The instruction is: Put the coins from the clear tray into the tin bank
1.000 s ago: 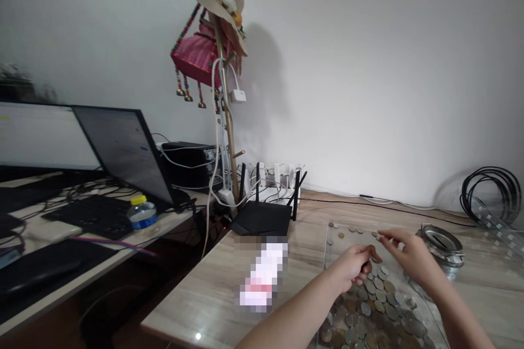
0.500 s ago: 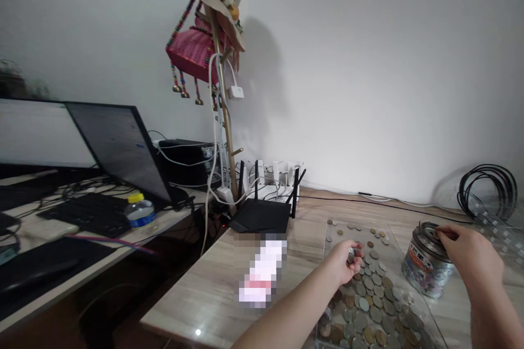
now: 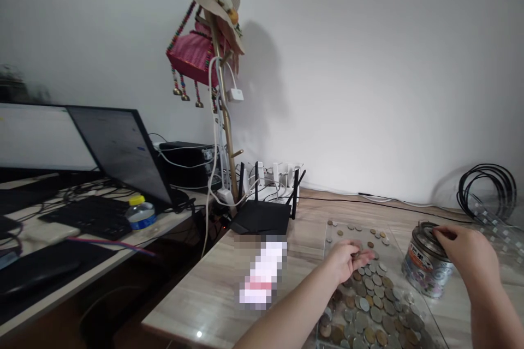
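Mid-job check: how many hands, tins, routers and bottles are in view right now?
Hands: 2 (left hand, right hand)
Tin: 1
Router: 1
Bottle: 1
Total: 5

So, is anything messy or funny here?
Yes: many round metal coins lie scattered loose over the clear plastic sheet, beside the printed metal tin under the right hand. The left hand touches them.
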Demonstrator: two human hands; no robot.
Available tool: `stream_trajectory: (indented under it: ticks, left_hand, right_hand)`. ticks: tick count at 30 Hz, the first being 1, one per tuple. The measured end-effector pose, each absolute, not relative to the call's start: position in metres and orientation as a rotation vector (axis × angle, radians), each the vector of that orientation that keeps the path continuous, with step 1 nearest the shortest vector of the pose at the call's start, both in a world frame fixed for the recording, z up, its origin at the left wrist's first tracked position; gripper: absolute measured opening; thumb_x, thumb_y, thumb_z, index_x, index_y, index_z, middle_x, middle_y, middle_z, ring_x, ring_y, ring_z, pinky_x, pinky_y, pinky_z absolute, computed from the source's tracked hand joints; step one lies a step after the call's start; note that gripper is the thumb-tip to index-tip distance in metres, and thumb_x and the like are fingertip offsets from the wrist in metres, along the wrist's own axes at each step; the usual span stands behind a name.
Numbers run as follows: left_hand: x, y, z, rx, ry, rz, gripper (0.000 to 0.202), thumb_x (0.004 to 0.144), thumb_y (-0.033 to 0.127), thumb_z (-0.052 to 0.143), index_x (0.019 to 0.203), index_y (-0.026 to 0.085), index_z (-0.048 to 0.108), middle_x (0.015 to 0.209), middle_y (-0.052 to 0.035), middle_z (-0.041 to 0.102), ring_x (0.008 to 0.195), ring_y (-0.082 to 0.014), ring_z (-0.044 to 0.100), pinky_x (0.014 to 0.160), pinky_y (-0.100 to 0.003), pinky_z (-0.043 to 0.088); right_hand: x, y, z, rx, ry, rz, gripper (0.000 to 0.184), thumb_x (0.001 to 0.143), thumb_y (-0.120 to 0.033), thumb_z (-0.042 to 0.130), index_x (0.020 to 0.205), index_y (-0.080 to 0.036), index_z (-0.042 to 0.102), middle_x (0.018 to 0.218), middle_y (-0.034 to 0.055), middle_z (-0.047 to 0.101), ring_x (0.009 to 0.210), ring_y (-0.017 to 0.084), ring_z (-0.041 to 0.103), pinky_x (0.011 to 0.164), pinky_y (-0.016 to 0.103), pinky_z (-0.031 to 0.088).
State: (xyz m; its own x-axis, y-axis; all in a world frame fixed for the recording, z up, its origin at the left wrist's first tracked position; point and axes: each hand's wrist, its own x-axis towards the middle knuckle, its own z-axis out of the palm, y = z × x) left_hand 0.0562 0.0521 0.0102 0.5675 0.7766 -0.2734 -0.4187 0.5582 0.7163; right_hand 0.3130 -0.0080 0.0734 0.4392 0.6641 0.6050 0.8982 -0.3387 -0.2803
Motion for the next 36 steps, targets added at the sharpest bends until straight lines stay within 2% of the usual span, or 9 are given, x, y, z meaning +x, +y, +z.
stream_trajectory:
  ticks: [3, 7, 12, 17, 19, 24, 30, 32, 36]
  left_hand:
    - [0.056, 0.049, 0.014, 0.721, 0.625, 0.734, 0.040, 0.075, 0.008, 0.040, 0.114, 0.008, 0.030, 0.085, -0.0184, 0.061, 0.073, -0.0203, 0.061, 0.054, -0.019, 0.046]
    - [0.057, 0.046, 0.013, 0.823, 0.521, 0.674, 0.052, 0.077, 0.015, 0.045, 0.123, 0.016, 0.021, 0.086, -0.0142, 0.061, 0.070, -0.0191, 0.062, 0.053, -0.020, 0.046]
    - [0.057, 0.041, 0.014, 0.963, 0.361, 0.589, 0.043, 0.074, 0.023, 0.052, 0.114, 0.017, 0.040, 0.089, -0.0111, 0.060, 0.070, -0.0182, 0.062, 0.053, -0.019, 0.044]
    - [0.054, 0.038, 0.016, 0.980, 0.281, 0.557, 0.043, 0.075, 0.024, 0.052, 0.115, 0.018, 0.039, 0.100, -0.0132, 0.057, 0.074, -0.0181, 0.061, 0.055, -0.020, 0.044]
    - [0.054, 0.040, 0.015, 0.939, 0.282, 0.547, 0.041, 0.076, 0.025, 0.049, 0.114, 0.013, 0.039, 0.094, -0.0157, 0.059, 0.077, -0.0199, 0.061, 0.058, -0.021, 0.045]
    - [0.056, 0.051, 0.007, 0.694, 0.461, 0.608, 0.037, 0.070, 0.004, 0.040, 0.107, 0.004, 0.041, 0.091, -0.0183, 0.060, 0.082, -0.0215, 0.059, 0.069, -0.027, 0.046]
    - [0.059, 0.053, 0.001, 0.709, 0.577, 0.649, 0.042, 0.069, -0.001, 0.037, 0.111, 0.002, 0.035, 0.088, -0.0196, 0.059, 0.080, -0.0212, 0.060, 0.064, -0.024, 0.048]
    - [0.059, 0.052, 0.001, 0.727, 0.571, 0.649, 0.040, 0.072, 0.003, 0.040, 0.111, 0.005, 0.035, 0.090, -0.0195, 0.059, 0.080, -0.0212, 0.060, 0.061, -0.024, 0.048]
    - [0.056, 0.052, 0.006, 0.627, 0.548, 0.591, 0.030, 0.076, 0.021, 0.045, 0.103, 0.009, 0.042, 0.093, -0.0188, 0.058, 0.082, -0.0230, 0.059, 0.061, -0.026, 0.048]
  right_hand:
    - [0.282, -0.009, 0.080, -1.908, -1.331, -0.614, 0.036, 0.071, -0.044, 0.040, 0.089, -0.023, 0.062, 0.089, 0.0062, 0.061, 0.081, 0.023, 0.050, 0.066, 0.031, 0.037]
    - [0.224, 0.000, 0.074, -1.626, -1.796, -0.036, 0.033, 0.072, -0.037, 0.039, 0.086, -0.020, 0.063, 0.081, 0.0053, 0.063, 0.069, 0.017, 0.052, 0.063, 0.027, 0.039]
    - [0.193, 0.008, 0.060, -1.446, -2.049, 0.389, 0.027, 0.067, -0.022, 0.041, 0.078, -0.020, 0.065, 0.073, 0.0021, 0.064, 0.066, 0.015, 0.053, 0.063, 0.025, 0.039]
    - [0.202, 0.008, 0.063, -1.439, -2.099, 0.577, 0.024, 0.066, -0.026, 0.043, 0.070, -0.019, 0.066, 0.065, 0.0012, 0.063, 0.060, 0.014, 0.053, 0.056, 0.024, 0.039]
    - [0.209, 0.005, 0.069, -1.501, -2.023, 0.435, 0.025, 0.067, -0.030, 0.044, 0.071, -0.019, 0.066, 0.067, 0.0021, 0.063, 0.060, 0.014, 0.052, 0.056, 0.024, 0.039]
    - [0.255, -0.011, 0.083, -1.979, -1.398, -0.453, 0.032, 0.069, -0.040, 0.040, 0.086, -0.027, 0.063, 0.082, 0.0072, 0.061, 0.078, 0.023, 0.050, 0.057, 0.031, 0.036]
    - [0.315, -0.017, 0.078, -2.298, -1.265, -0.373, 0.030, 0.067, -0.042, 0.041, 0.080, -0.031, 0.065, 0.077, 0.0098, 0.059, 0.069, 0.024, 0.051, 0.047, 0.029, 0.028]
    - [0.312, -0.017, 0.078, -2.294, -1.267, -0.350, 0.031, 0.066, -0.046, 0.042, 0.079, -0.031, 0.065, 0.076, 0.0098, 0.059, 0.066, 0.023, 0.050, 0.047, 0.029, 0.028]
    - [0.270, -0.015, 0.085, -1.967, -1.196, -0.648, 0.037, 0.072, -0.044, 0.037, 0.092, -0.024, 0.061, 0.085, 0.0086, 0.060, 0.081, 0.023, 0.048, 0.060, 0.030, 0.034]
